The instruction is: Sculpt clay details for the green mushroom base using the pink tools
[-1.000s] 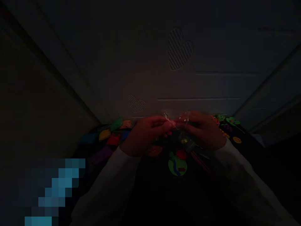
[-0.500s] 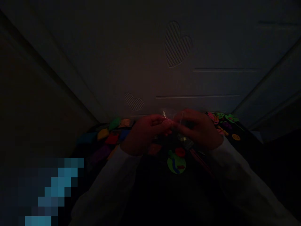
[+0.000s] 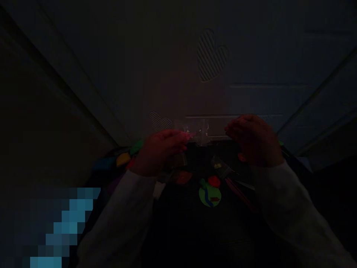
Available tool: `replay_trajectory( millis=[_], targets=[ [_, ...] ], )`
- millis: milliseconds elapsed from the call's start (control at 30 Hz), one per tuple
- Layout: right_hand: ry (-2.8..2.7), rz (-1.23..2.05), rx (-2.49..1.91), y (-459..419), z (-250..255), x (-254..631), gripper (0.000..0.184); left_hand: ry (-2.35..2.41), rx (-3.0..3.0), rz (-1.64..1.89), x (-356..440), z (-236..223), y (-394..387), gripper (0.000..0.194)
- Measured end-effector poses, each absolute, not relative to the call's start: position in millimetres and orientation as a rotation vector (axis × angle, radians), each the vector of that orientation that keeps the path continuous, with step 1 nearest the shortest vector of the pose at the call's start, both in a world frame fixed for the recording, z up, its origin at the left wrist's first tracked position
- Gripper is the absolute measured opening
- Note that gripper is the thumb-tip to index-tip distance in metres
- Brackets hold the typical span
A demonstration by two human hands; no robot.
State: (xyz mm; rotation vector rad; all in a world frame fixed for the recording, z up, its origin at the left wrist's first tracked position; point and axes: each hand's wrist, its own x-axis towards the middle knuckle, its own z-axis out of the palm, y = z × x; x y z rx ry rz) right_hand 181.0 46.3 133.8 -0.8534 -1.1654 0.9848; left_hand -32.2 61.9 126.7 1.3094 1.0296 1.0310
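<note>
My left hand (image 3: 158, 150) is closed on a clear plastic bag (image 3: 203, 133), pinching its pink end between thumb and fingers. The bag's transparent part sticks out to the right and catches some light. Apart from it, on the right, my right hand (image 3: 253, 139) is raised with its fingers loosely stretched toward the bag; nothing shows in them, though the light is dim. Below the hands, on the dark table, lies a round green piece (image 3: 210, 195) with blue and red shapes on it. A red lump (image 3: 214, 181) touches its upper edge.
A small clear bag (image 3: 221, 166) with yellowish bits lies mid-table, near pink sticks (image 3: 240, 193). An orange packet (image 3: 182, 177) lies to the left. Yellow (image 3: 123, 159) and green (image 3: 136, 147) packets sit further left. Behind stands a pale panel with a ribbed heart (image 3: 212, 56).
My hands have parted: the right let go of the bag and moved right and up, while the left drew left with the bag. More of the clear plastic shows now.
</note>
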Motion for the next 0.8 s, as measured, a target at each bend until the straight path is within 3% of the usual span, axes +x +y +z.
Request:
replay_trajectory(
  millis=[267,800],
  targets=[
    [-1.085,1.433,-0.86,49,129,181,0.018,1.097,1.36,1.012,-32,118,69,0.03],
    [-1.167,1.378,-0.864,51,124,180,0.018,1.086,1.411,1.013,-32,115,70,0.032]
  ],
)
